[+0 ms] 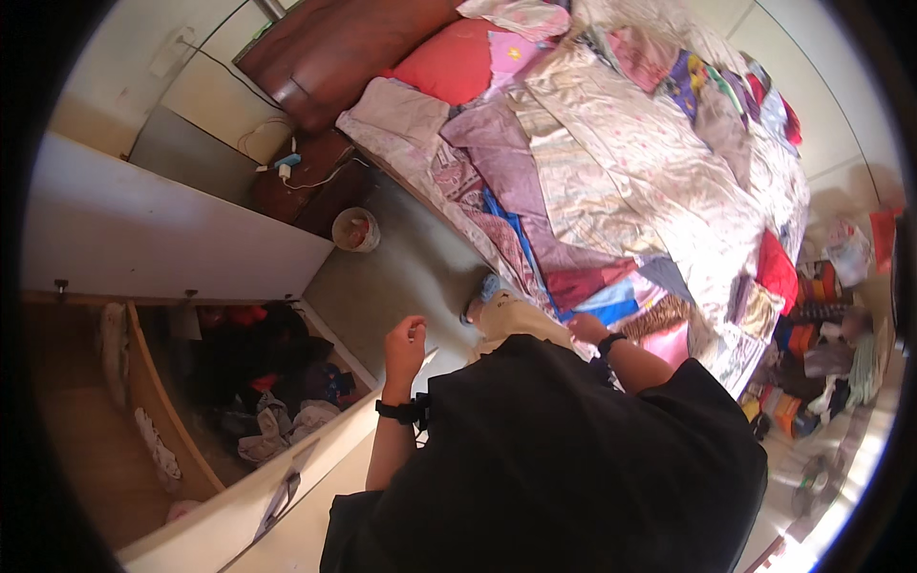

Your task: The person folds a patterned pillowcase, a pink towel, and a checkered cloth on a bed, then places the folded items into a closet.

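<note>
My left hand [405, 349] is raised over the floor, beside an open wooden wardrobe [175, 379]. Its fingers are loosely curled in, and nothing shows in them. Close to my cream trouser leg [519, 321] is my right hand [589, 329], at the near edge of the bed. Its fingertips are hard to make out. Just past it lie a blue cloth [609, 304] and a leopard-print cloth [655, 319]. A heap of dark and pale clothes [279, 387] fills the wardrobe's compartment.
A white wardrobe door [165, 222] stands swung out on the left. Beyond it a bucket [355, 230] rests on the grey floor, near a wooden stand with a charger and cable [285, 170]. Crumpled sheets [609, 157] cover the bed. Piled goods [809, 351] line the right wall.
</note>
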Motion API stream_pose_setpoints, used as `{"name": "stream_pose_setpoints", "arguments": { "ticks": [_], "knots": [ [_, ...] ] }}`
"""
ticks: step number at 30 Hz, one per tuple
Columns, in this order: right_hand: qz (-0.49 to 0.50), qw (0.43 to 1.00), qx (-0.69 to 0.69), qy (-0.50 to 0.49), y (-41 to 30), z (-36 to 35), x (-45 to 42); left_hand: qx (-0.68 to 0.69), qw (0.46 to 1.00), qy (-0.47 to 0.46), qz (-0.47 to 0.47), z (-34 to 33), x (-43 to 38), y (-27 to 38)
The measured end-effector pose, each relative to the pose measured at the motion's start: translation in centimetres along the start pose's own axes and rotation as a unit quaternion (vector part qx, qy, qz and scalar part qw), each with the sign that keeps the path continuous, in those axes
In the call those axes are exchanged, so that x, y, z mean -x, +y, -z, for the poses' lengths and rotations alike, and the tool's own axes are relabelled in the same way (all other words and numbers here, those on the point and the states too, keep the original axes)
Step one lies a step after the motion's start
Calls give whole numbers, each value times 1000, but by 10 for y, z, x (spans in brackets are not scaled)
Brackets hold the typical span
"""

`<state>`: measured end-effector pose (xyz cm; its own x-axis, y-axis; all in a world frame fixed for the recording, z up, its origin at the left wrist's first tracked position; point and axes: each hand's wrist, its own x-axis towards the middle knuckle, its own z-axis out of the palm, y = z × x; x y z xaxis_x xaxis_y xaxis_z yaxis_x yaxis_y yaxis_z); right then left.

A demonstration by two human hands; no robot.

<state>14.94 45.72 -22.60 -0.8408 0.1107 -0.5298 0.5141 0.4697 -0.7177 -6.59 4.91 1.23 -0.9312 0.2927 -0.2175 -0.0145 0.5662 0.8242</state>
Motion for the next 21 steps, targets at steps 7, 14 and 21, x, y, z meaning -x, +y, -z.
{"name": "stream_pose_setpoints", "arguments": {
  "ticks": [7, 14, 21],
  "knots": [
    [45, 961, 220, -159, -85, 37, -84, -13, 998, 41, 36, 31, -83, -4],
    [58, 974, 199, 88, -99, 82, -123, -44, 995, 51, 71, 56, -185, 13],
    [41, 942, 305, 132, -56, 30, -69, -140, 984, -99, 51, 69, -291, -19]
  ]
}}
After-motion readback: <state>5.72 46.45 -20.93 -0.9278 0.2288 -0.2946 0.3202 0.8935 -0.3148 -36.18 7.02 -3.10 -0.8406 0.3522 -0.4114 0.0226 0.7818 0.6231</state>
